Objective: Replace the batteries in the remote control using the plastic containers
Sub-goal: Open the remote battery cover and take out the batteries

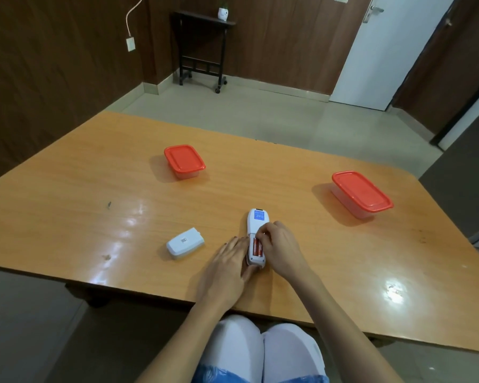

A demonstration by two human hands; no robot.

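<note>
The remote control [254, 233] lies face down near the front edge of the orange wooden surface [94, 189], its battery compartment uncovered and two orange-red batteries [257, 246] seated side by side inside. Your left hand [230, 261] rests flat and open against the remote's left side, fingers extended, thumb at its near end, steadying the body without closing around it. Your right hand [277, 244] sits over the right side of the compartment with its fingers curled down onto the batteries; whether they grip a battery or only press on it cannot be told. The detached white battery cover [185, 242] lies on the surface to the left of the remote, apart from your left hand. Two clear plastic containers with red lids, both closed, stand farther back: the left container [184, 161] beyond the cover, the right container [361, 194] well to the right of the remote. Their contents are not visible.
</note>
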